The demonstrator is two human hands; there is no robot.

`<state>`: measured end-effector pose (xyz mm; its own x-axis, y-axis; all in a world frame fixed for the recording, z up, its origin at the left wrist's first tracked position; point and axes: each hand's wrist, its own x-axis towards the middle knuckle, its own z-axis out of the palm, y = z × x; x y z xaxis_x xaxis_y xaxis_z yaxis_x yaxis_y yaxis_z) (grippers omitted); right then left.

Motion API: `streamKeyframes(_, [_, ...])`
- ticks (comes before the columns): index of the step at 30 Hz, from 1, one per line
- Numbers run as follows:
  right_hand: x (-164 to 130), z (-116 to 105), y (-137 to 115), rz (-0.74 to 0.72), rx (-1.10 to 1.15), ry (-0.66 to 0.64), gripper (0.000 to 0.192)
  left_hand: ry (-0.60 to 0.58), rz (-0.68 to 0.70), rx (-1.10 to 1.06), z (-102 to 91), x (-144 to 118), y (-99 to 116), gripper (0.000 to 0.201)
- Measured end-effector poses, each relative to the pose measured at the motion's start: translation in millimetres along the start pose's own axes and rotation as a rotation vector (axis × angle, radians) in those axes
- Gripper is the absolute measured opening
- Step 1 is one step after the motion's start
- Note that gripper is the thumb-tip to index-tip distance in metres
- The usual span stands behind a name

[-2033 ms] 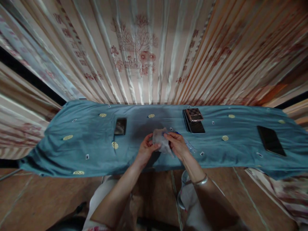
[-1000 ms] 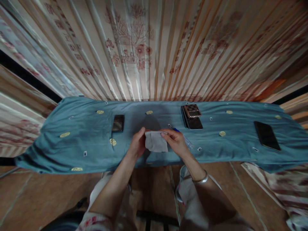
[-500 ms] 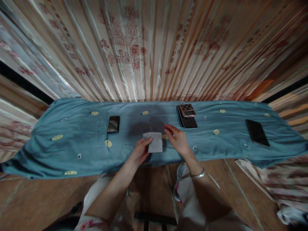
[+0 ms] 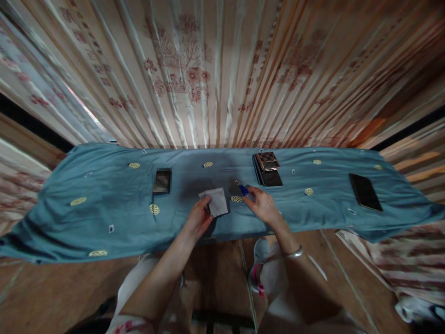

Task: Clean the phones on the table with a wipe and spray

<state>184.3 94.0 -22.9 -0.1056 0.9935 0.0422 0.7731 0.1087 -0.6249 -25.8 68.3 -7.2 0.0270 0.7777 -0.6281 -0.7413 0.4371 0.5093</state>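
My left hand [image 4: 200, 217] is closed around the left edge of a pale grey square cloth [image 4: 218, 202], thumb on top, just above the blue-green table cover. A dark edge shows by its thumb and fingers; what it belongs to I cannot make out. To the right, apart from the cloth, my right hand [image 4: 260, 204] is closed on a small, slim blue object [image 4: 244, 189]. Its blue end points up and left, and the rest is hidden in the fingers. Its exact kind is unclear.
A stack of dark phones, topped by a checkered flip-style one [image 4: 267, 161], lies beyond my right hand. One black phone [image 4: 365, 192] lies far right; a pixelated dark device [image 4: 162, 181] lies left. A patterned cover [image 4: 121, 185] drapes the narrow table, with curtains [image 4: 222, 83] behind.
The right hand has moved slightly right and down, and a blue object now shows in its fingers. The left hand and cloth have shifted slightly left, and the cloth is turned a little.
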Motion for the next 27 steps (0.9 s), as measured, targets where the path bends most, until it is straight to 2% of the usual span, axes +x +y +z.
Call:
streamKeyframes(3, [-3,4,-15,0.044,0.517,-0.122,0.039,-0.013,-0.021,-0.036,2.9,0,0,0.023])
streamKeyframes(5, [-6,8,-26,0.079,0.848,-0.237,0.052,-0.058,-0.022,-0.041,3.9,1,0,0.023])
streamKeyframes(7, [-10,10,-37,0.146,1.020,-0.331,0.062,-0.134,0.004,-0.013,3.2,1,-1,0.017])
streamKeyframes(10, [-13,8,-50,0.264,1.226,-0.462,0.062,-0.220,0.078,0.047,-0.7,2,-3,0.016])
streamKeyframes(14, [-14,5,-59,0.414,1.397,-0.541,0.065,-0.188,0.132,0.063,-5.2,4,-5,0.023])
streamKeyframes(16, [-16,5,-61,0.392,1.375,-0.539,0.067,-0.184,0.149,0.063,-5.2,4,-5,0.022])
streamKeyframes(19, [-18,10,-58,0.253,1.223,-0.438,0.068,-0.211,0.150,0.067,-3.0,1,-5,0.021])
streamKeyframes(22, [-19,17,-54,0.083,0.894,-0.309,0.064,-0.227,0.136,0.075,-0.8,-1,-6,0.025])
streamKeyframes(27, [-20,20,-54,-0.175,0.319,-0.139,0.046,-0.210,0.128,0.087,-0.2,-3,-11,0.031])
